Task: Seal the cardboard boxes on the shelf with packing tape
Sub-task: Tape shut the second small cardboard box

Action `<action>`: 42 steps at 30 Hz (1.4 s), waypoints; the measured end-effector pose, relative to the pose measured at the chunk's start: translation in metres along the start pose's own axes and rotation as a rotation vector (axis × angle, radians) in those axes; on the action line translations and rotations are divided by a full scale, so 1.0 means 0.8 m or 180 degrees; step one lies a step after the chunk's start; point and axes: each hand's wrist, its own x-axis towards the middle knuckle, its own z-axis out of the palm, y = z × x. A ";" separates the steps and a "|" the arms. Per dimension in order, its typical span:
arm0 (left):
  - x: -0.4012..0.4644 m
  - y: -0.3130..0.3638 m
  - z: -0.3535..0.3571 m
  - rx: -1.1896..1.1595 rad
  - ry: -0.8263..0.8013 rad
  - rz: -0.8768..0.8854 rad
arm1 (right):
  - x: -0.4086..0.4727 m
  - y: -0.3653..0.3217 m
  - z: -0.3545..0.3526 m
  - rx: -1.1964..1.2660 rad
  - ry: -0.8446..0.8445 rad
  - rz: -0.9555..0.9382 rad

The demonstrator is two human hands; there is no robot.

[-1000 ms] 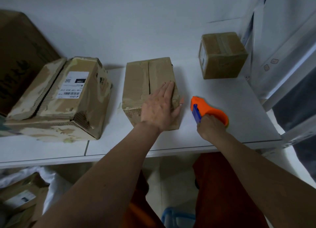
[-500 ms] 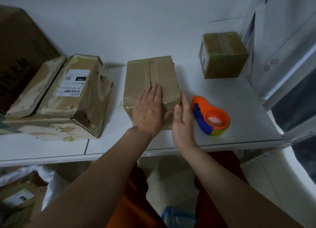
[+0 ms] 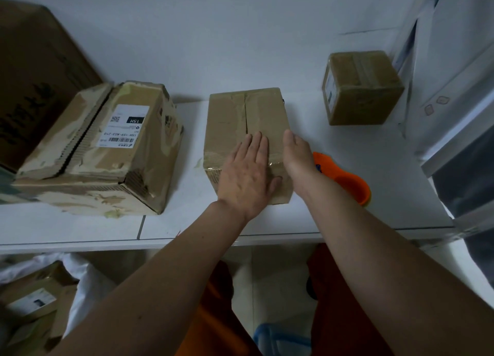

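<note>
A small taped cardboard box point(image 3: 240, 117) sits in the middle of the white shelf point(image 3: 187, 227). My left hand point(image 3: 246, 174) lies flat on its near top edge, fingers together and pointing away. My right hand point(image 3: 295, 155) is pressed edge-on against the box's right side, fingers straight. The orange tape dispenser point(image 3: 347, 180) rests on the shelf just right of my right wrist, with nothing holding it. A worn box with a white label point(image 3: 107, 147) stands at the left, and a small box point(image 3: 361, 88) stands at the back right.
A large dark carton point(image 3: 34, 72) fills the far left, against the white wall. A shelf upright point(image 3: 438, 109) rises at the right. Below the shelf lie a white bag with parcels point(image 3: 34, 302) and a blue object point(image 3: 280, 339) by my orange trousers.
My right hand let go of the tape dispenser, which now rests on the shelf, and moved to the box's right side. My left hand slid toward the box's near edge.
</note>
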 end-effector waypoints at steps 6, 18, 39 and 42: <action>-0.004 -0.001 -0.002 -0.0250 0.0065 -0.0028 | 0.001 -0.005 -0.013 0.0330 -0.0239 0.0465; -0.004 -0.043 -0.001 -0.0142 -0.0149 -0.0248 | -0.039 0.027 -0.004 -0.3973 -0.0132 -0.2569; 0.006 -0.106 0.055 -0.1728 0.1489 0.0779 | -0.017 -0.002 0.031 -0.3948 0.0019 -0.2504; 0.003 -0.095 0.055 -0.2796 0.1477 0.0006 | -0.017 -0.001 0.034 -0.3893 0.0038 -0.2472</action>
